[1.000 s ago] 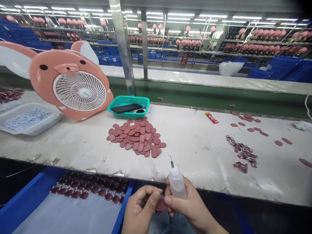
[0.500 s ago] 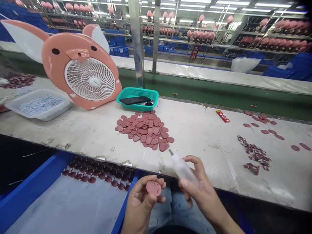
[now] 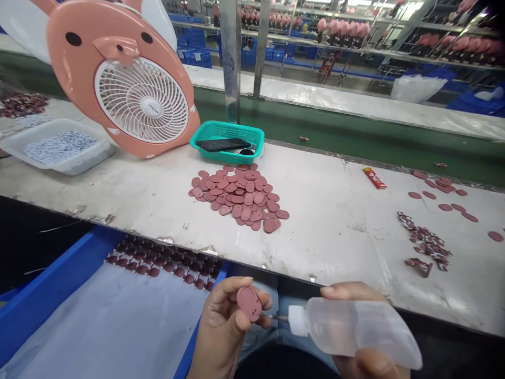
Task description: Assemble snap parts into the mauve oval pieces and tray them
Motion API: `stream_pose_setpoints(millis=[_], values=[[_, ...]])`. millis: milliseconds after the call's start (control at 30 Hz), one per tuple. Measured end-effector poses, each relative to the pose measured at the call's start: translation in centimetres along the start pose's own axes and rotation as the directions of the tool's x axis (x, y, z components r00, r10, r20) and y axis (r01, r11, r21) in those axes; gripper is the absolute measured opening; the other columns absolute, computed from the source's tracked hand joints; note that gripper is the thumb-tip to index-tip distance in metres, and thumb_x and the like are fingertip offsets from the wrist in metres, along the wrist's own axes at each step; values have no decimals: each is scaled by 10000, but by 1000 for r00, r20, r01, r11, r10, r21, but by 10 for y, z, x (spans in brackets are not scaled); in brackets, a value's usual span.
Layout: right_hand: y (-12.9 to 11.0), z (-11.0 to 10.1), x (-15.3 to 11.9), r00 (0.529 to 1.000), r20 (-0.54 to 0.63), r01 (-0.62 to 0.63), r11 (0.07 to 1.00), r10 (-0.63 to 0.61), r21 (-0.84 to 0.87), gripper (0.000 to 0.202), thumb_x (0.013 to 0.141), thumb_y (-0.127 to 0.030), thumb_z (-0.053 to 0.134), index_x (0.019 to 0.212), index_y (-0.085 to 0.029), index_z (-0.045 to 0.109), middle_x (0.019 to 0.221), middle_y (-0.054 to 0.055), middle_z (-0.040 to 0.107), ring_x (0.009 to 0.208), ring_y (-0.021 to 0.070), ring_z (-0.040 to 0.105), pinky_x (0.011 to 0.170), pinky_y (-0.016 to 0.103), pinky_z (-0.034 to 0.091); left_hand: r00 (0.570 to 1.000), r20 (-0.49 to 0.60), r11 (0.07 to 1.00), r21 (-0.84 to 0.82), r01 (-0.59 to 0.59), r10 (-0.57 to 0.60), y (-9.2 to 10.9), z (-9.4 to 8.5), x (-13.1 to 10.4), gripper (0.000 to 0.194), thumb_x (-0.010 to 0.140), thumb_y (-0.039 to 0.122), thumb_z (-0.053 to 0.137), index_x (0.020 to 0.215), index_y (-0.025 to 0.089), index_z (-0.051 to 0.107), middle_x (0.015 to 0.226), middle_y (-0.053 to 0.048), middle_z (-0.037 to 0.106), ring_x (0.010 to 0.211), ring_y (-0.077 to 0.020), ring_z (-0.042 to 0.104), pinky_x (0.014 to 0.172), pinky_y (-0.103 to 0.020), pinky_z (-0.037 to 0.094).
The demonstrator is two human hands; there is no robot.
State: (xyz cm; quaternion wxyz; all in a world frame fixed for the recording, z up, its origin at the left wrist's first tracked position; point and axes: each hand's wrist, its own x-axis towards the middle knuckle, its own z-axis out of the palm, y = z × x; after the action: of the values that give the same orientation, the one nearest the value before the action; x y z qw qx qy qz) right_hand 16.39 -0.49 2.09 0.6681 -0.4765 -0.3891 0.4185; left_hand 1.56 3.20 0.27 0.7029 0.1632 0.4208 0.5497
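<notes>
My left hand [image 3: 224, 326] pinches a flat reddish-pink oval piece [image 3: 249, 303] with small dark holes between thumb and fingers. In my right hand [image 3: 371, 337] lies a translucent squeeze bottle [image 3: 355, 326] with a white cap and a thin metal nozzle [image 3: 279, 317]. The bottle is tipped nearly level, its nozzle tip pointing left, close beside the piece's lower right edge; whether they touch I cannot tell. A heap of similar oval pieces [image 3: 240, 195] lies on the worktable [image 3: 323, 226] beyond my hands.
A blue bin [image 3: 47, 295] at lower left holds rows of dark red pieces [image 3: 153, 263] on a pale sheet. Behind the heap stand a teal basket [image 3: 229, 157] and a pink fan [image 3: 79, 84]. A white tray [image 3: 74, 166], a red packet [image 3: 374, 178] and small patterned pieces [image 3: 428, 239] are also there.
The bottle has swung from nozzle-up to nearly level, and its nozzle has come down beside the oval piece. My left hand still holds that piece. The camera view has tilted down.
</notes>
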Motion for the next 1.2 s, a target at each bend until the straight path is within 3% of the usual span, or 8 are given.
stream_pose_setpoints(millis=[167, 433, 667, 867, 1100, 1200], values=[[2, -7, 1, 1000, 10, 12, 997, -11, -79, 352, 844, -597, 694, 1090, -347, 717, 626, 14, 589, 478, 184, 494, 469, 326, 359, 1000, 6, 999, 41, 1, -1, 1, -2, 0, 410, 486, 503, 952, 821, 313, 810, 696, 19, 786, 661, -160, 712, 583, -213, 575], [-3, 3, 4, 1000, -24, -16, 997, 15, -71, 317, 811, -555, 760, 1029, -325, 746, 628, 7, 612, 481, 161, 499, 458, 302, 393, 1000, -6, 999, 53, -10, 11, 1, -1, -1, 399, 480, 493, 955, 801, 308, 810, 680, 24, 785, 663, -165, 724, 601, -214, 579], [-7, 3, 5, 998, -36, 41, 980, -49, -197, 295, 844, -547, 727, 1035, -323, 743, 737, 28, 669, 540, 196, 591, 484, 328, 454, 1000, -25, 998, 57, 1, 1, 1, -1, 0, 405, 470, 494, 957, 804, 320, 809, 694, 28, 794, 664, -168, 734, 607, -220, 586], [-2, -4, 10, 998, 18, 67, 986, -65, -154, 330, 846, -578, 709, 1080, -346, 731, 636, 11, 623, 462, 164, 495, 439, 309, 368, 1000, -13, 999, 36, -1, 1, 1, -2, 3, 399, 476, 488, 958, 804, 315, 812, 691, 23, 795, 662, -159, 730, 601, -203, 585], [0, 4, 13, 998, -64, 19, 992, -27, -127, 337, 762, -576, 791, 980, -321, 771, 619, 6, 637, 468, 165, 536, 438, 290, 369, 1000, -25, 1000, 30, -2, 3, 2, 0, 4, 401, 463, 479, 964, 793, 306, 814, 687, 22, 793, 658, -156, 732, 584, -189, 585], [-2, 6, 14, 997, -71, 6, 991, -16, -132, 317, 765, -558, 793, 952, -302, 776, 581, 1, 621, 420, 142, 479, 408, 283, 329, 1000, -30, 1000, 28, -7, 8, 2, 0, 4, 390, 462, 469, 968, 782, 306, 816, 678, 23, 795, 651, -153, 733, 592, -185, 589]])
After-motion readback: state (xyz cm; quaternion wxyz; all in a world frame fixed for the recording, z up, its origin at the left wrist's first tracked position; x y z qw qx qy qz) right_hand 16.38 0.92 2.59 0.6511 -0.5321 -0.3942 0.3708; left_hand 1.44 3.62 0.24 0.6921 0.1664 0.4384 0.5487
